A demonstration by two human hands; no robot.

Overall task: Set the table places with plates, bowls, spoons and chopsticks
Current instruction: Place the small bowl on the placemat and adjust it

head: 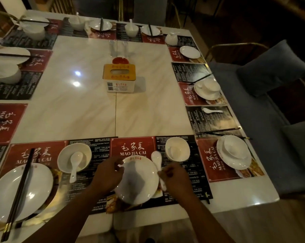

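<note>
Our left hand (109,174) pinches the plate (137,179) at its rim on the counter (88,102). Our right hand (174,178) grips the spoon (156,157), which points lengthwise toward the bowl (177,149) just beyond.

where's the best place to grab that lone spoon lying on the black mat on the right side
Pinch the spoon by its slim handle, from above, at the end nearest the right edge of the table. It lies flat on the mat, wide scoop end toward the middle, so the narrow handle is probably easiest to pinch.
</note>
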